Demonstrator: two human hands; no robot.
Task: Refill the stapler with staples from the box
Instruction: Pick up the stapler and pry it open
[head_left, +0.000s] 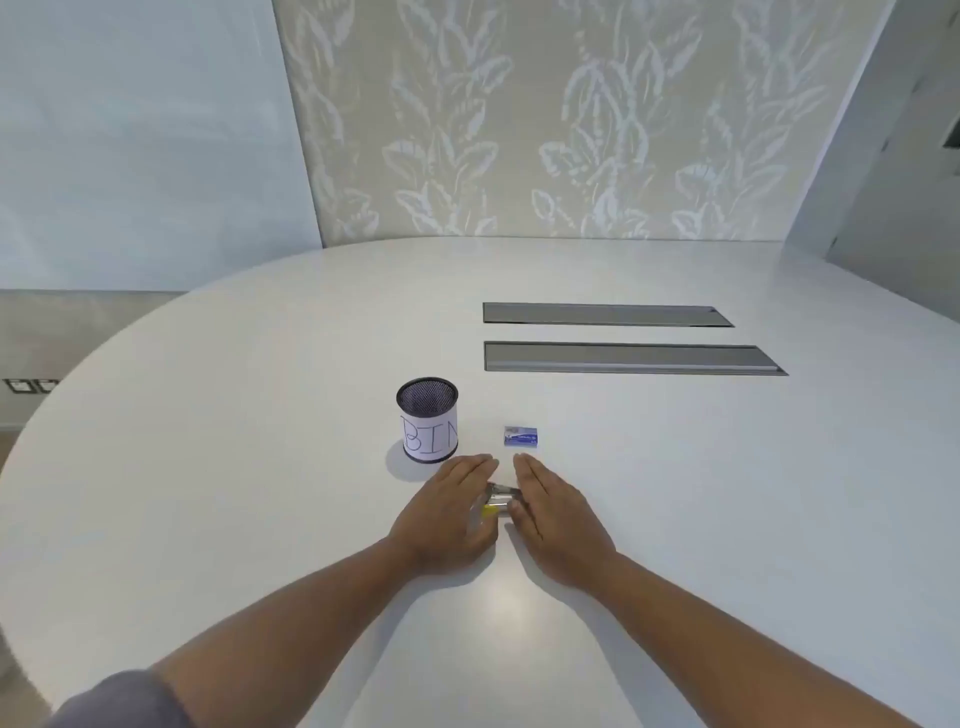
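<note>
Stapler (500, 501): a small silver-and-yellow body is lying on the white worktop (260, 467), showing only in the gap between the two hands; whether it is open or closed cannot be told.
Left hand (451, 514): it is resting flat, palm down, against the stapler's left side, fingers (470, 467) stretched out straight and together, not visibly curled round anything.
Right hand (553, 519): it is lying flat in the same way against the stapler's right side, fingers extended, with no grip visible.
Staple box (520, 436): the small blue box is sitting closed, as far as can be seen, just beyond the fingertips and apart from them.
Mesh cup (428, 420): labelled "BIN", it is standing upright to the left of the box, near the left hand.
Progress: judging by this, the task is only beginning; nothing appears loaded.
Left to do: opening the stapler, taking a strip from the box, seating it and closing the stapler all seem to be waiting.
</note>
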